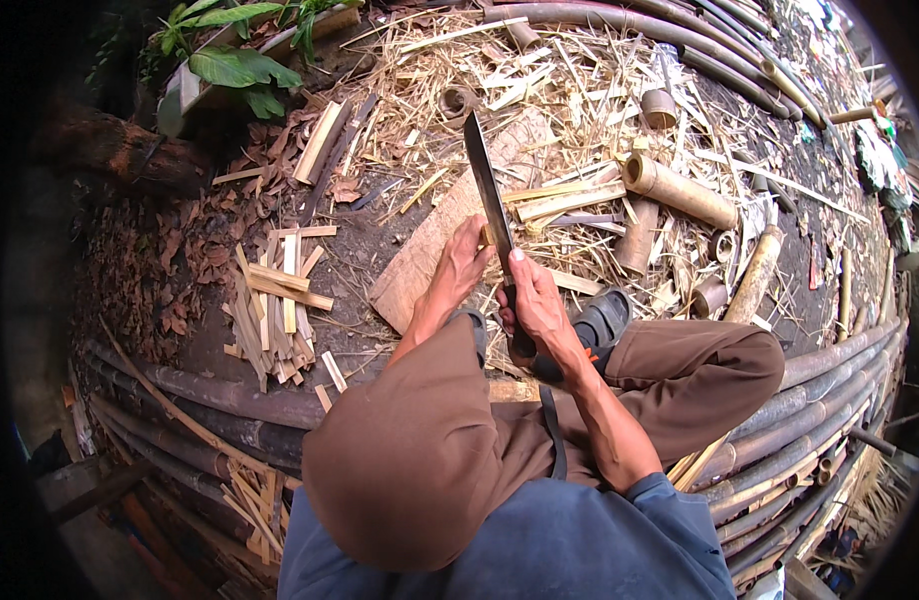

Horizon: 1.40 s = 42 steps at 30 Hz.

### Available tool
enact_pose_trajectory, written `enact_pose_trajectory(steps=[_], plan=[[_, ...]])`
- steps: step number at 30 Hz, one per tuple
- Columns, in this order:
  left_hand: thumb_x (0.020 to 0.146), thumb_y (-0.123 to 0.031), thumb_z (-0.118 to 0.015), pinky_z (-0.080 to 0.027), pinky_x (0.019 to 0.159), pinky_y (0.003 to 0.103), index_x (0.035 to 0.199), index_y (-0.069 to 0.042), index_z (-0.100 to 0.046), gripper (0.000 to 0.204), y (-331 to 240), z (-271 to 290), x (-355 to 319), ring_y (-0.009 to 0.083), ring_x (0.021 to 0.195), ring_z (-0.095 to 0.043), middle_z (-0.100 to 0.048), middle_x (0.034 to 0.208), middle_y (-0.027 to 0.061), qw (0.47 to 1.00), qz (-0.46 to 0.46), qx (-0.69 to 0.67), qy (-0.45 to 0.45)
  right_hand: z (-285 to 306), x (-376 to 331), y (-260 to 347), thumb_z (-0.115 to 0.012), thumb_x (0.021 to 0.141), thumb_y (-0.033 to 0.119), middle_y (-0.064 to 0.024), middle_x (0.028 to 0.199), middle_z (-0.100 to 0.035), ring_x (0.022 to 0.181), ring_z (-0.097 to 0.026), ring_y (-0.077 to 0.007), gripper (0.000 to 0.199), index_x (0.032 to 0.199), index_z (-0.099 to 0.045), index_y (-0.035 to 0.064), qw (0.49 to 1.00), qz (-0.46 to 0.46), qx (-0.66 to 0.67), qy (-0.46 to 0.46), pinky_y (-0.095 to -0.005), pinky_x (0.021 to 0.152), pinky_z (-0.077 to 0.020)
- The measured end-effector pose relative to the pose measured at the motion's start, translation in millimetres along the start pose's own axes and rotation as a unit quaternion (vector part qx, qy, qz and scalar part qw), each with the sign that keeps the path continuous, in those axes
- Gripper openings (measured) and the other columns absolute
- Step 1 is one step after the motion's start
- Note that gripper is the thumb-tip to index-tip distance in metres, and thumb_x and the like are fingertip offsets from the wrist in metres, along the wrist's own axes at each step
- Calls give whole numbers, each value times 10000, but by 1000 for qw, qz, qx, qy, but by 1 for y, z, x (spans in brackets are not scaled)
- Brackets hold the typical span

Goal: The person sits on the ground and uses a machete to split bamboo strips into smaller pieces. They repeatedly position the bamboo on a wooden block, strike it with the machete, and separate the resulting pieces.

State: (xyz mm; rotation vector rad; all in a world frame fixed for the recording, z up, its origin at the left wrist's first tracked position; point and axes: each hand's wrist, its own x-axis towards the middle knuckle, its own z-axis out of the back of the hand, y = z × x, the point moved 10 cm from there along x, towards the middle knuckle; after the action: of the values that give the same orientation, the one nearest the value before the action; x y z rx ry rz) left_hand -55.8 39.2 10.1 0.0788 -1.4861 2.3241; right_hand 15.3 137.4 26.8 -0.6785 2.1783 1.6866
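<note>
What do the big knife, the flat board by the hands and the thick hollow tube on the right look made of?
Big knife: blade probably steel, darkened, thin and stiff-looking; the dark handle could be wood or plastic.
Flat board: likely bare wood, pale brown, no paint showing.
Thick hollow tube: apparently bamboo, tan, with a smooth-looking outside and an open end.

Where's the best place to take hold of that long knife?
Probably by the dark handle, coming from the right, as the right hand does: the handle points toward the body, while the long blade reaches away, with the left hand beside it.
</note>
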Motion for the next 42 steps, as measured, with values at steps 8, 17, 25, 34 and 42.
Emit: enact_pose_trajectory(steps=[8,17,25,34,42], plan=[[846,-33,-607,-437,787,471,1164,-10,-449,356,-8,-1,3,422,892,-526,-497,939,212,999,9,-25,32,1,-1,1,-391,1029,461,17,602,-461,463,-440,-75,381,953,-485,99,1000,4,13,-3,-234,415,-373],[895,-75,-575,-436,771,451,1151,-33,-461,283,-15,2,4,384,843,-514,-487,906,184,999,-25,-37,20,4,7,3,-372,1036,456,11,588,-459,447,-436,-77,396,920,-472,91,994,83,-68,-14,-248,397,-368],[860,24,-578,-447,719,443,1160,-38,-459,328,-4,-1,6,353,783,-523,-488,881,165,1000,-6,-26,15,2,2,31,-358,1051,361,-20,603,-426,571,-412,-95,464,1436,-453,120,966,153,-203,-43,-299,546,-394],[860,18,-583,-456,723,442,1157,-36,-449,330,-10,5,7,358,792,-526,-497,875,168,999,-27,-18,18,-3,-3,42,-368,1049,330,-216,939,-655,816,-593,-193,450,1398,-477,68,960,156,-225,-50,-340,807,-481],[859,22,-566,-439,698,449,1059,-47,-438,247,-22,10,10,358,772,-503,-471,853,164,999,-34,-3,4,-3,-3,45,-392,1045,316,-198,818,-622,748,-578,-181,443,1402,-477,69,948,186,-246,-79,-337,746,-477]])
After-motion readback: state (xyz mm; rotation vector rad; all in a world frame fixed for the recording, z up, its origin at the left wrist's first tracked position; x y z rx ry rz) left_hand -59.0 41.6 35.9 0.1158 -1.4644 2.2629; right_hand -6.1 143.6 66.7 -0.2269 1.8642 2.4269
